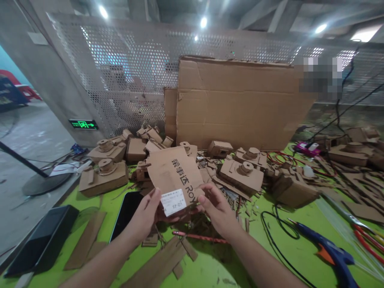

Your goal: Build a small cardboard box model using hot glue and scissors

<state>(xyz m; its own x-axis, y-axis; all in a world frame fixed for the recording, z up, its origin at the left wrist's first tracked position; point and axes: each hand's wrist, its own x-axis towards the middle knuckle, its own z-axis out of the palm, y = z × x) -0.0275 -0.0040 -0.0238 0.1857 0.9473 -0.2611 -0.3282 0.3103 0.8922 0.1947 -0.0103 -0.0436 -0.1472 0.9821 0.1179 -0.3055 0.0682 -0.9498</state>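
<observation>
Brown cardboard, a flat printed piece (177, 172), is held between a person's two bare hands above the middle of a table. The left hand (146, 216) grips its lower left edge, thumb on the front beside a white label (174, 202); the right hand (218, 209) pinches the lower right corner between thumb and fingers. The piece tilts, with dark Chinese characters and the letters "ROY" running down it at a slant.

Just below the hands, a red pencil (204, 237) lies on the green tabletop (222, 260) near loose cardboard strips (159, 264). Beside the left forearm is a dark-screened device (124, 212). To the right lie a blue glue gun (319, 238) with an orange trigger and red-handled scissors (369, 242).

Beyond the hands, camera-shaped cardboard models (243, 175) stand among scraps. Behind them, a large cardboard sheet (240, 108) leans upright before a perforated metal screen (135, 68).
</observation>
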